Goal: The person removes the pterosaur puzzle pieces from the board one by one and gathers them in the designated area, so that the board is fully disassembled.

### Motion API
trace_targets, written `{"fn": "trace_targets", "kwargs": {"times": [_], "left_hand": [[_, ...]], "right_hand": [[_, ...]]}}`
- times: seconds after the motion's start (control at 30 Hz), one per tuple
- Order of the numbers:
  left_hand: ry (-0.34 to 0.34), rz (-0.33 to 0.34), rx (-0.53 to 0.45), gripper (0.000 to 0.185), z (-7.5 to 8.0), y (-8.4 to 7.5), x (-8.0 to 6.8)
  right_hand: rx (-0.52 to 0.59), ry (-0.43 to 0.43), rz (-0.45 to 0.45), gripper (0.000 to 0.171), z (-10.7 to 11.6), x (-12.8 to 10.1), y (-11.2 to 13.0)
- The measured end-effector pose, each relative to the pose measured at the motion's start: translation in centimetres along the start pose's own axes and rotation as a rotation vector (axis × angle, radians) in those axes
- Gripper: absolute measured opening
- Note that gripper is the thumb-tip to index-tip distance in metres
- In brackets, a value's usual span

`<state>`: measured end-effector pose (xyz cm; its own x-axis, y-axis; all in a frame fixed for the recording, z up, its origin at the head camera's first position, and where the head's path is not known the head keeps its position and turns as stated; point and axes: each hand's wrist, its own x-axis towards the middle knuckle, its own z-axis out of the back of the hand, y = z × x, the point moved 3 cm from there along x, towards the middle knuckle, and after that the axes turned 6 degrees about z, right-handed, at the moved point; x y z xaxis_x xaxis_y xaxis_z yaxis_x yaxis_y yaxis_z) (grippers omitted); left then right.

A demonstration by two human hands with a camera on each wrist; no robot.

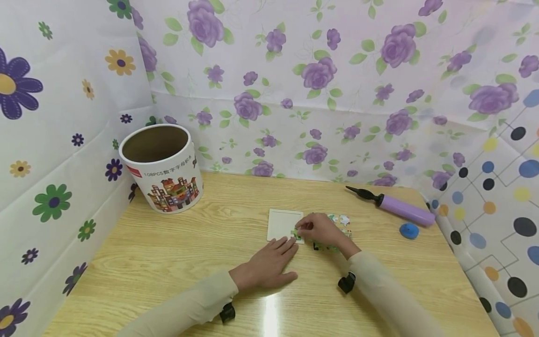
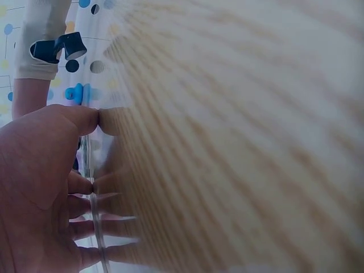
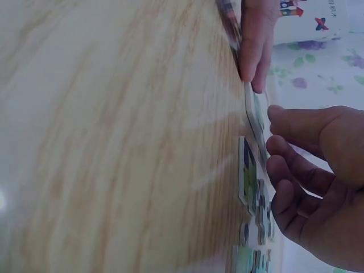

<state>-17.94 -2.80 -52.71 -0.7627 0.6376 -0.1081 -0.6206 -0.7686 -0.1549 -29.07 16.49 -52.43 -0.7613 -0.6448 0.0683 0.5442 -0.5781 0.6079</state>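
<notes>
Near the middle of the frame, on the wooden tabletop (image 1: 168,252), the person's left hand (image 1: 269,267) lies flat with its fingers straight and loosely spread, the fingertips touching the lower edge of a white square puzzle board (image 1: 283,224). Just to the right of it, the right hand (image 1: 322,230) has its fingers curled together, pinching a small green puzzle piece (image 1: 298,234) at the board's lower right corner; the piece sits right at the fingertips, touching the board's edge. In the right wrist view that hand (image 3: 318,193) hovers over the thin piece (image 3: 257,122), thumb and fingers close on either side of it. Loose puzzle pieces (image 1: 341,222) lie in a cluster under and just behind the right hand, towards the right of the frame. At the upper left stands an open cardboard tub (image 1: 162,168) printed with coloured buildings. At the right edge of the tabletop lies a purple hand pump (image 1: 396,207) with a black nozzle, and just below it a small blue cap (image 1: 409,230).
</notes>
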Motion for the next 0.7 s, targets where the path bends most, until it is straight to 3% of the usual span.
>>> {"fn": "trace_targets", "kwargs": {"times": [0.2, 0.7], "left_hand": [[-0.006, -0.011, 0.007, 0.076, -0.03, 0.01, -0.02], [-0.016, -0.024, -0.025, 0.073, -0.06, 0.05, -0.12]], "right_hand": [[-0.014, 0.027, -0.067, 0.018, -0.48, 0.75, 0.23], [0.007, -0.018, -0.065, 0.007, 0.02, 1.03, 0.66]]}}
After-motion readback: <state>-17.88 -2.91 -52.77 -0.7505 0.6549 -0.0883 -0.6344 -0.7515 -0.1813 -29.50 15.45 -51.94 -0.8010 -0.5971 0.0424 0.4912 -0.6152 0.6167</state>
